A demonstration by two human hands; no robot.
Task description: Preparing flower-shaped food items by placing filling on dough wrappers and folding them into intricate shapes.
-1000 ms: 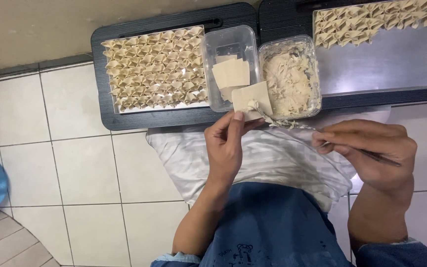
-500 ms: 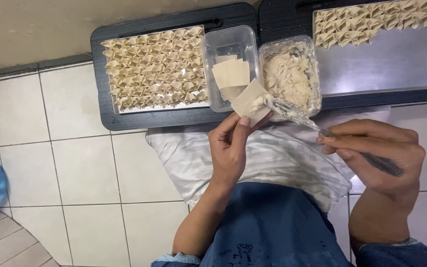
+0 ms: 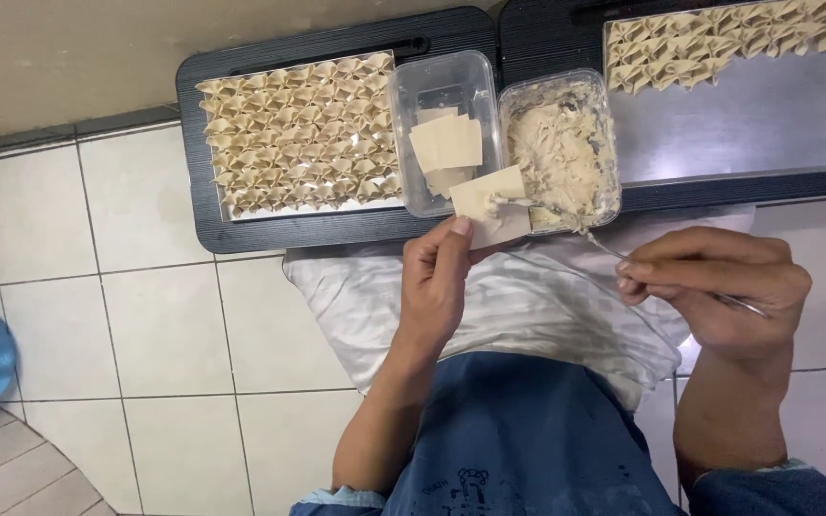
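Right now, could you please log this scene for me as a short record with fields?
left hand: holds a wrapper with a dab of filling on it
right hand: holds a spoon, tip at the filling tub
wrapper tub: a few wrappers inside
left tray: full of folded dumplings
right tray: dumplings along top edge only

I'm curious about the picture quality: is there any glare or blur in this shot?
Head view: the bare metal tray shows soft glare; the left hand and its wrapper look sharp; the right hand's utensil is slightly smeared; light is even, shadows faint.
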